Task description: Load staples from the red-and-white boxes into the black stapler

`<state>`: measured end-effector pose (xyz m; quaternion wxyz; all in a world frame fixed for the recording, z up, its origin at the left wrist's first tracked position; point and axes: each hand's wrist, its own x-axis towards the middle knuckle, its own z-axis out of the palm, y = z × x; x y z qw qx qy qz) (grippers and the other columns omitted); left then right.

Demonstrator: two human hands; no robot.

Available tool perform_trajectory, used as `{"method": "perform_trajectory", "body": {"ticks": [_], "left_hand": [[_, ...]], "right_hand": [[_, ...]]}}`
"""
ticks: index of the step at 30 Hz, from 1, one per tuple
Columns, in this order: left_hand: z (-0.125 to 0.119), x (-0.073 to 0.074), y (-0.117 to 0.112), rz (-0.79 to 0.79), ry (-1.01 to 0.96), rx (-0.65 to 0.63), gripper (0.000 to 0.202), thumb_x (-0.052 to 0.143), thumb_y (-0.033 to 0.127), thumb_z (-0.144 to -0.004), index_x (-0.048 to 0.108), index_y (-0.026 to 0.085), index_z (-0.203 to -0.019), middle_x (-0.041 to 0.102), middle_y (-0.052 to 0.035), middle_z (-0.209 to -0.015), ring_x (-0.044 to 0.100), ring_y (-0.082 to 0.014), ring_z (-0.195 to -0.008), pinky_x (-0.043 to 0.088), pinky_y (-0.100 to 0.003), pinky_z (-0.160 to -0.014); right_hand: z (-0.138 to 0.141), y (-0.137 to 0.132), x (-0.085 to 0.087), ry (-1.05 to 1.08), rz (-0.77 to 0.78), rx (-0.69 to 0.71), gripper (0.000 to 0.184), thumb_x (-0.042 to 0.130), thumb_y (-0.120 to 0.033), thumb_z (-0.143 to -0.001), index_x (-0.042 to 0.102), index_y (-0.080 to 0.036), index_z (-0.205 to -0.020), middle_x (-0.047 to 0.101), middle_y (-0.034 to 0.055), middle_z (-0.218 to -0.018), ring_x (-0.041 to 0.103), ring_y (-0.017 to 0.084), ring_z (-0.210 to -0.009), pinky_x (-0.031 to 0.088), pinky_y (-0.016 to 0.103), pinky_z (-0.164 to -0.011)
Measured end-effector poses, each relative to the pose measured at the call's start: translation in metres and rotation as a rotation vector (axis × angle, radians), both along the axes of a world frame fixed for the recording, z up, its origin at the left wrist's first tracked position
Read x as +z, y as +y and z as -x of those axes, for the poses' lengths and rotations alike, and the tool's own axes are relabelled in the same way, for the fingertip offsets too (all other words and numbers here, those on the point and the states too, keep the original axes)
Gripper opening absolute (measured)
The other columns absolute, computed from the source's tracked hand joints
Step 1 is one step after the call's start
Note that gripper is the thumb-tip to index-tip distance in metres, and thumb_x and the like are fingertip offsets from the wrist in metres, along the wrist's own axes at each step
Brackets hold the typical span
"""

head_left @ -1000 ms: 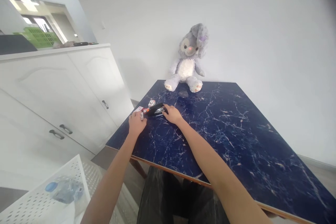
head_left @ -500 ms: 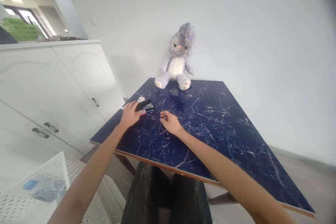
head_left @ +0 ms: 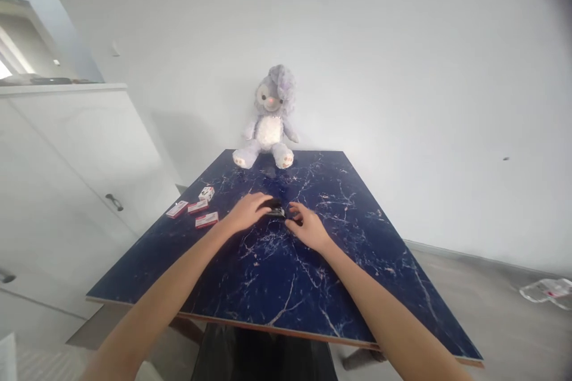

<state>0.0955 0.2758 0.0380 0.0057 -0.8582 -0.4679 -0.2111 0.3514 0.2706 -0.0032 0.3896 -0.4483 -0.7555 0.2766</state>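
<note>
My left hand point(head_left: 248, 211) is closed around a black stapler point(head_left: 276, 208) with a silvery lower part, low over the middle of the blue marbled table point(head_left: 286, 297). Part of the stapler is hidden behind my fingers. My right hand point(head_left: 310, 226) is just right of the stapler's end, its fingers curled but apart and nothing visible between them. To the left of my left hand lie several small red-and-white boxes, among them one nearest me point(head_left: 207, 219). A white box with black marks point(head_left: 206, 193) sits behind them.
A grey plush rabbit point(head_left: 269, 125) sits at the table's far edge against the wall. White cabinets point(head_left: 75, 178) stand to the left. A clear plastic item point(head_left: 547, 292) lies on the floor at right.
My left hand has carried the stapler rightward from beside the small boxes to the table's middle. My right hand is now close to its end. The view has turned to the right.
</note>
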Motion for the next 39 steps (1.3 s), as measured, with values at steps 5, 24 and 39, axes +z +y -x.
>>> {"method": "perform_trajectory", "body": {"ticks": [5, 24, 39], "left_hand": [[0.002, 0.003, -0.017, 0.006, -0.071, -0.036, 0.041, 0.046, 0.045, -0.101, 0.062, 0.027, -0.135, 0.069, -0.0068, -0.125, 0.061, -0.0259, -0.116, 0.042, -0.041, -0.107], [0.119, -0.012, 0.015, 0.171, -0.101, 0.572, 0.045, 0.048, 0.050, -0.096, 0.067, 0.028, -0.131, 0.070, -0.0067, -0.130, 0.059, -0.0316, -0.123, 0.037, -0.046, -0.111], [0.087, -0.023, 0.016, 0.102, -0.096, 0.402, 0.039, 0.043, 0.039, -0.100, 0.069, 0.028, -0.127, 0.066, -0.0041, -0.135, 0.052, -0.0284, -0.127, 0.039, -0.048, -0.109]], "right_hand": [[0.009, -0.006, 0.006, -0.141, -0.068, 0.075, 0.018, 0.066, -0.039, -0.086, 0.069, -0.026, -0.099, 0.072, -0.0003, -0.087, 0.066, 0.018, -0.077, 0.049, 0.029, -0.073], [0.044, 0.034, 0.008, -0.181, 0.021, 0.073, 0.023, 0.063, -0.045, -0.088, 0.064, -0.024, -0.095, 0.065, -0.0016, -0.072, 0.061, 0.018, -0.065, 0.041, 0.028, -0.062], [0.033, 0.029, 0.010, -0.161, 0.036, 0.173, 0.023, 0.063, -0.045, -0.087, 0.057, -0.022, -0.084, 0.062, -0.0034, -0.072, 0.056, 0.015, -0.063, 0.039, 0.026, -0.062]]}}
